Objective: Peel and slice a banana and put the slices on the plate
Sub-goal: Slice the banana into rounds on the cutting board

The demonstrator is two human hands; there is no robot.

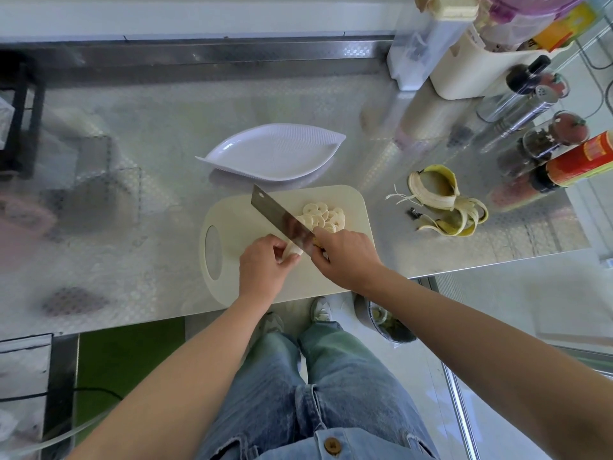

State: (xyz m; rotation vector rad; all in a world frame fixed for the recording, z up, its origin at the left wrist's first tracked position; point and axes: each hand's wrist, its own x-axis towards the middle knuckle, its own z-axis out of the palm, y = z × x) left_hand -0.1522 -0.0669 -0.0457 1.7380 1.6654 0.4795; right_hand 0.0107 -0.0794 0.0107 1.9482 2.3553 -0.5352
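**Slicing stage, head view.** A cream cutting board (232, 210) lies on the metal table (132, 161), close to its near edge.

- **Hands.** The left hand (265, 267) has its fingers curled and pinches the short banana stub (293, 250) near the middle of the board. The right hand (345, 257) is closed round the handle of a broad cleaver (282, 217), and the hand mostly hides that handle.
- **Blade.** It points toward 11 o'clock and stands against the stub's cut end. Whether its edge has reached the board cannot be told.
- **Slices.** A heap of slices (320, 215) lies on the board at 1 o'clock from the hands, just past the blade.
- **Plate.** The white leaf-shaped plate (275, 154) sits at 12 o'clock from the board, just beside its far edge, and has no fruit on it.
- **Peel.** The empty peel (444, 200) lies on the table at 3 o'clock from the board, well apart from it.
- **Background.** Bottles and jars (537, 127) stand farther off, at 2 o'clock.

**Progress, as judged.** Peeling is finished. Slicing is nearly finished, since only the stub is uncut and it probably allows just a few more strokes. Moving the slices to the plate has not begun, so the whole heap has yet to be carried toward 12 o'clock.
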